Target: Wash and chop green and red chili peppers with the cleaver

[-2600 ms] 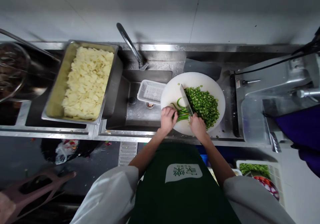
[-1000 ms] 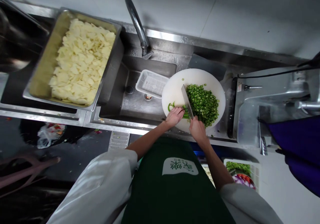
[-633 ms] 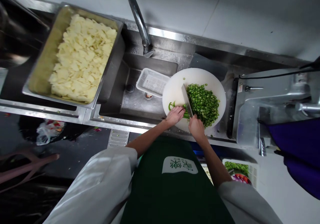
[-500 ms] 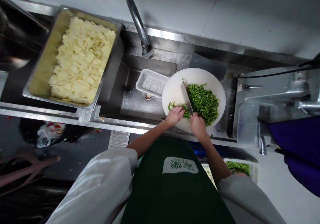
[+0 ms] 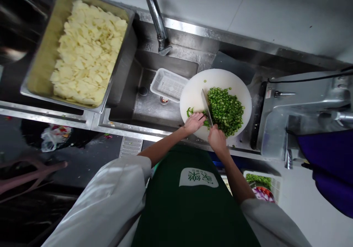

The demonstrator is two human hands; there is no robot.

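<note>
My right hand (image 5: 217,138) is closed around the handle of a cleaver (image 5: 206,108), its blade standing on edge on a round white cutting board (image 5: 193,92). Left of the blade, my left hand (image 5: 194,123) presses down with closed fingers on a bunch of long green chili peppers (image 5: 205,122). Their curved tips (image 5: 189,111) poke out past its far side. A heap of chopped green pepper (image 5: 226,111) lies right of the blade, and one loose slice sits near the board's far edge.
Left of the board is a steel sink (image 5: 149,111) with a white plastic basket (image 5: 168,85) and a faucet (image 5: 158,19) behind. A deep steel pan (image 5: 38,78) of pale sliced vegetable stands farther left. A purple cloth (image 5: 328,158) hangs at right. Below sits a crate (image 5: 275,188) with vegetables.
The view has shifted slightly, bringing more of the lower crate into sight. Both hands stay at the board, with the cleaver still beside the peppers.
</note>
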